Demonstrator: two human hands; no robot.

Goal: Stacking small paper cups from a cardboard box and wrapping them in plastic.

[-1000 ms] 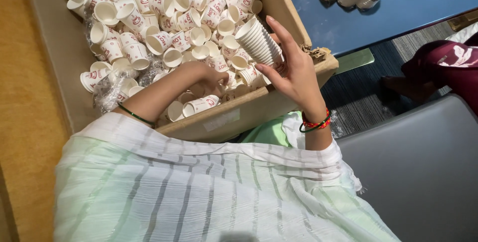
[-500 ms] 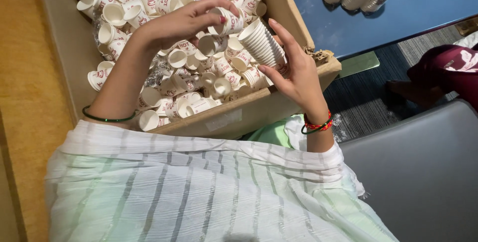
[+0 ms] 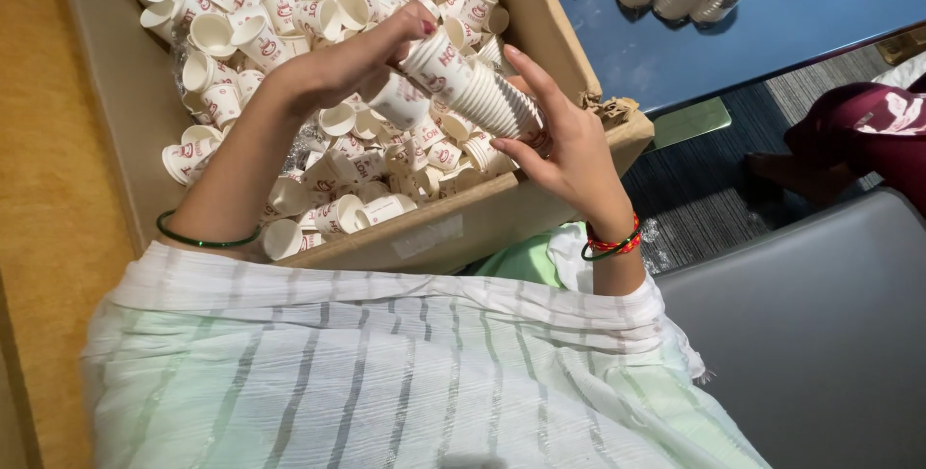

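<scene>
Above the cardboard box (image 3: 540, 189) of loose paper cups (image 3: 241, 35), a single cup (image 3: 432, 54) is pinched by the left hand (image 3: 333, 68), seemingly touching the far end of the nested stack (image 3: 492, 97), which is gripped on the right by the right hand (image 3: 569, 146).

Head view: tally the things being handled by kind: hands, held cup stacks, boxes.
Hands: 2, left hand and right hand
Nested cup stack, gripped by both hands: 1
Cardboard box of loose cups: 1
Total: 4
</scene>
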